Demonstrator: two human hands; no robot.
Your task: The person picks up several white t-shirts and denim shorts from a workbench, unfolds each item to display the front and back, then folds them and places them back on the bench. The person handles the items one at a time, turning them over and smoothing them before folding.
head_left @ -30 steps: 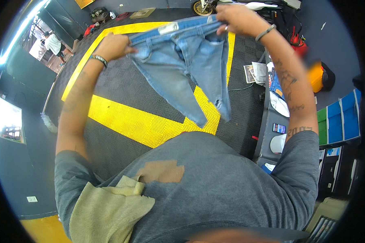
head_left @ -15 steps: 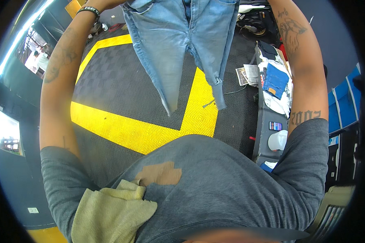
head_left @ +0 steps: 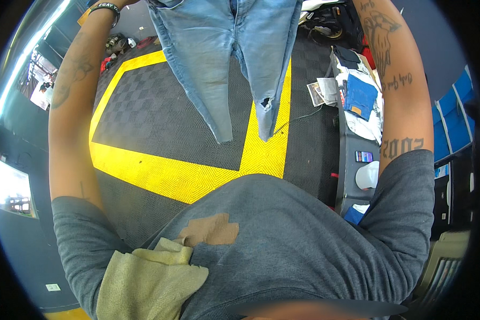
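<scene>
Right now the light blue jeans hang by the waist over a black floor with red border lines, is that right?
Not quite. In the head view the light blue jeans do hang legs down over the black floor, but the border lines are yellow, not red.

Floor (head_left: pixel 160 133): dark grey tiles with a chequered texture, crossed by a broad yellow band (head_left: pixel 170 173) that frames a dark rectangle at centre and runs toward the far side on both its left and its right. A thin dark cable (head_left: pixel 298 117) lies on the floor at right, near a printed paper (head_left: pixel 317 93), while small items sit on the floor at far left, too blurred to identify. Grey bench (head_left: pixel 349 176) along the right edge: it carries folded blue cloth (head_left: pixel 361 98), white cloth, a small dark phone-like device (head_left: pixel 364 156) and a white rounded object (head_left: pixel 367 176).
</scene>
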